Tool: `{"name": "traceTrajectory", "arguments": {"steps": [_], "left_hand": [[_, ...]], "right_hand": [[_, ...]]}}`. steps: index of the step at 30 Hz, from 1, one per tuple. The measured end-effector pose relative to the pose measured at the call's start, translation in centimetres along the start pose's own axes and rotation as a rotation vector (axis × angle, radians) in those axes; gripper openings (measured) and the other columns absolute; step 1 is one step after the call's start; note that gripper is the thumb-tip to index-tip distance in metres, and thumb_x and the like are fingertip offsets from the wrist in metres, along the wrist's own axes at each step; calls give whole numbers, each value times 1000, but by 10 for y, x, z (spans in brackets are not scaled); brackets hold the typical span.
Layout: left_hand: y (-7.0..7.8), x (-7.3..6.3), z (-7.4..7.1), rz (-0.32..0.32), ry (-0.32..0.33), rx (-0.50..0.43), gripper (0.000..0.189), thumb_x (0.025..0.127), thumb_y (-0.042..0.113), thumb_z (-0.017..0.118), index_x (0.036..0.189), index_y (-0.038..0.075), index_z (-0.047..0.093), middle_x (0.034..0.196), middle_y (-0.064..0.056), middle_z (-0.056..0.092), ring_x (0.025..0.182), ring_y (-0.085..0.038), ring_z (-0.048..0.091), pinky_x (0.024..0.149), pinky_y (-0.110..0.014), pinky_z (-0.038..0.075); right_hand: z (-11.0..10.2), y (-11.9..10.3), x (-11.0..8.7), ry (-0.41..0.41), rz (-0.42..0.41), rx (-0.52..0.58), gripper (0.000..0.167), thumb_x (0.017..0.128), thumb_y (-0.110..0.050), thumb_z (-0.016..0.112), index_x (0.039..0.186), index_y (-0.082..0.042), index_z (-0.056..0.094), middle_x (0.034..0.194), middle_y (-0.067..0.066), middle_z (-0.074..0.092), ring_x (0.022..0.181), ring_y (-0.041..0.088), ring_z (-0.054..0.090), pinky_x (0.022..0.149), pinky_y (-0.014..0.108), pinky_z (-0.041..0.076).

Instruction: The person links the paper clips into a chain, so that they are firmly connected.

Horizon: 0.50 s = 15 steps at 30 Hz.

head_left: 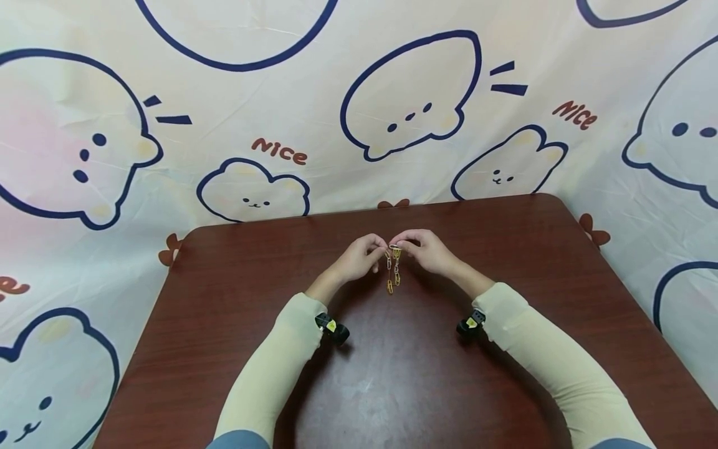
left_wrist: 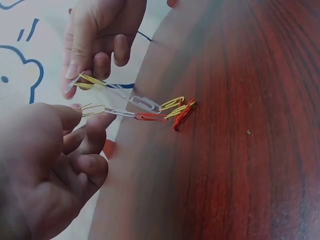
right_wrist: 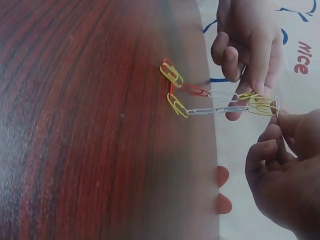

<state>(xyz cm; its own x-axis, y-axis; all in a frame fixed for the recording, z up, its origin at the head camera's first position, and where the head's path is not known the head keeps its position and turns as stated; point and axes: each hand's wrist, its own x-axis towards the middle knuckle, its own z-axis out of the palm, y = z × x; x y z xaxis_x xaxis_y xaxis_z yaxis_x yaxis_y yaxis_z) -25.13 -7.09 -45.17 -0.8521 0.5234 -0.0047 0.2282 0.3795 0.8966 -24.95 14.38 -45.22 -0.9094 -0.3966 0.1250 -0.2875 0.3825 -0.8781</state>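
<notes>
A chain of linked paper clips [head_left: 390, 287] in yellow, white and red hangs in a loop between the two hands over the table. The left hand [head_left: 359, 258] pinches a yellow clip [left_wrist: 94, 111] at one end of it. Opposite, the right hand [head_left: 430, 253] pinches a white clip [right_wrist: 278, 106] between thumb and forefinger, with yellow clips [right_wrist: 262, 106] hanging from it. Both sets of fingertips are close together at the top. Red and yellow clips form the bottom of the loop. Fingertips partly hide the clips they grip.
The hands are above the far half of a dark reddish-brown table [head_left: 235, 299]. A pale cloth [head_left: 336, 181] with cartoon drawings hangs behind and beside it. Each wrist wears a black strap with a small camera [head_left: 336, 332].
</notes>
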Motion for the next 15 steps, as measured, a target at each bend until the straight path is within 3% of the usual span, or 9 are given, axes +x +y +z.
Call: {"name": "traceTrajectory", "arguments": {"steps": [2,8,15], "left_hand": [[1,0,1,-7,-4,-30,13,107,7,51,110,-4,57,85,-26,63,57,-13,54,54,-23,40],[3,-1,2,-9,-3,-97,12,107,7,49,110,-3,55,68,-4,52,58,-14,50,54,-24,36],[3,-1,2,10,16,-141,12,106,6,52,109,-3,58,70,-2,50,61,-13,46,56,-25,36]], "right_hand": [[0,-3,-1,5,0,11,19,102,-9,59,110,2,74,99,18,70,84,36,57,71,28,45],[-1,-9,-1,17,-4,1,19,102,-10,60,109,0,74,97,13,70,83,31,56,72,28,44],[-1,-11,-4,32,0,-13,17,102,-10,61,109,-1,74,103,11,72,94,27,60,83,35,47]]}}
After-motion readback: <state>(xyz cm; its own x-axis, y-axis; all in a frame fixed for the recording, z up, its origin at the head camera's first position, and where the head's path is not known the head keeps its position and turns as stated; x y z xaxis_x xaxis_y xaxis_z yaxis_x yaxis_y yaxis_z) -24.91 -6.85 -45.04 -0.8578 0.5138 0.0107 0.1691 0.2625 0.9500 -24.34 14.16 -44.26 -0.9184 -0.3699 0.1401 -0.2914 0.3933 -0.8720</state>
